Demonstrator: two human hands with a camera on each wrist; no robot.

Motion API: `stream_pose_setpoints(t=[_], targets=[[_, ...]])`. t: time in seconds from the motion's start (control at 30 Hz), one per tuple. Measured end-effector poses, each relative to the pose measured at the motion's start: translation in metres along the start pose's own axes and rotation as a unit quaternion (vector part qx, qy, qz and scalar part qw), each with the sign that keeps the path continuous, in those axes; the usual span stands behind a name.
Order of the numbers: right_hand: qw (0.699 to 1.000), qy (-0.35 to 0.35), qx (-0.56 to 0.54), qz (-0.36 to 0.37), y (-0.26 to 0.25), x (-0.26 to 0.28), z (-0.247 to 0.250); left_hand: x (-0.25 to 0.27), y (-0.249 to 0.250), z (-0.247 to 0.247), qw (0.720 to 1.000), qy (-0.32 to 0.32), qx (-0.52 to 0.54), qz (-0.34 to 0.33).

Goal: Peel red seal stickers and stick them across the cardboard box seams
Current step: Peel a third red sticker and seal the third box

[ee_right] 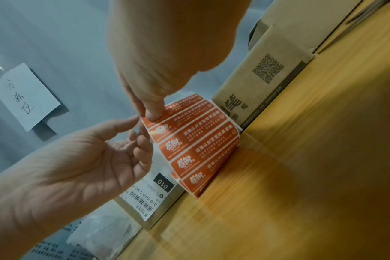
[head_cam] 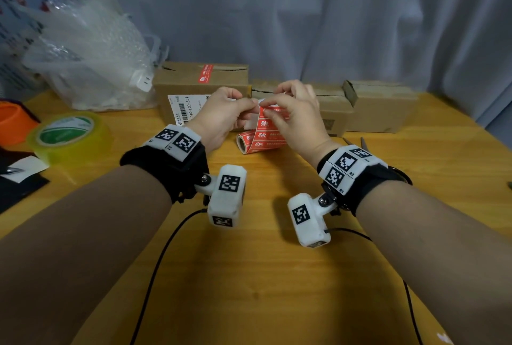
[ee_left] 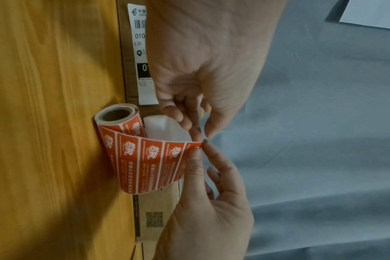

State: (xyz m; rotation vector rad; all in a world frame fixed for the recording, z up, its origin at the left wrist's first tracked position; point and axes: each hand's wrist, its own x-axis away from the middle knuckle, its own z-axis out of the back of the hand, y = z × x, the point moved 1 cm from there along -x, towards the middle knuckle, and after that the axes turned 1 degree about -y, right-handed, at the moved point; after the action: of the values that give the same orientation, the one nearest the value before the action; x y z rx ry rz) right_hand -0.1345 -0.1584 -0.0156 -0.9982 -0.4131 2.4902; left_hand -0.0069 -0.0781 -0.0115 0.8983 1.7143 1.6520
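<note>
Black wristbands (head_cam: 177, 170), white tagged camera pods (head_cam: 227, 195)

This looks like a small parcel-packing station, set up at home or in a small shop's back room. A wooden table (head_cam: 277, 275) carries cardboard boxes (head_cam: 199, 86), one with a shipping label (head_cam: 185, 109), a roll of red seal stickers (head_cam: 257, 139), a roll of packing tape (head_cam: 69, 134) and a bag of bubble wrap (head_cam: 91, 62). A grey curtain (head_cam: 332, 12) hangs behind, with a handwritten paper note (ee_right: 26, 95) on it.
</note>
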Motion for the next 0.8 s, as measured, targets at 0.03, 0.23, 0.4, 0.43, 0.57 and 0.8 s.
stream_pose_setpoints(t=[0.03,0.23,0.4,0.43,0.57,0.8], targets=[[1.0,0.0,-0.002,0.002,0.0003,-0.0001,-0.0001,0.0003,0.0003,0.0001,1.0,-0.001,0.0,0.0],[1.0,-0.007,-0.009,0.004,0.0023,-0.0007,0.0001,-0.0016,-0.0011,-0.0007,1.0,0.005,0.003,0.014],[1.0,-0.012,-0.019,0.013,0.0036,0.0027,-0.0005,-0.0009,-0.0021,-0.0008,0.998,-0.023,0.025,0.044],[1.0,-0.015,-0.02,0.015,0.0041,0.0035,-0.0009,-0.0008,-0.0025,-0.0009,0.998,-0.028,0.029,0.052],[0.999,-0.028,-0.015,0.025,0.0041,0.0061,-0.0029,-0.0011,-0.0065,-0.0025,0.995,-0.033,0.046,0.083],[0.999,-0.027,0.005,0.047,0.0046,0.0065,-0.0026,-0.0018,-0.0076,-0.0008,0.993,-0.023,0.047,0.101]])
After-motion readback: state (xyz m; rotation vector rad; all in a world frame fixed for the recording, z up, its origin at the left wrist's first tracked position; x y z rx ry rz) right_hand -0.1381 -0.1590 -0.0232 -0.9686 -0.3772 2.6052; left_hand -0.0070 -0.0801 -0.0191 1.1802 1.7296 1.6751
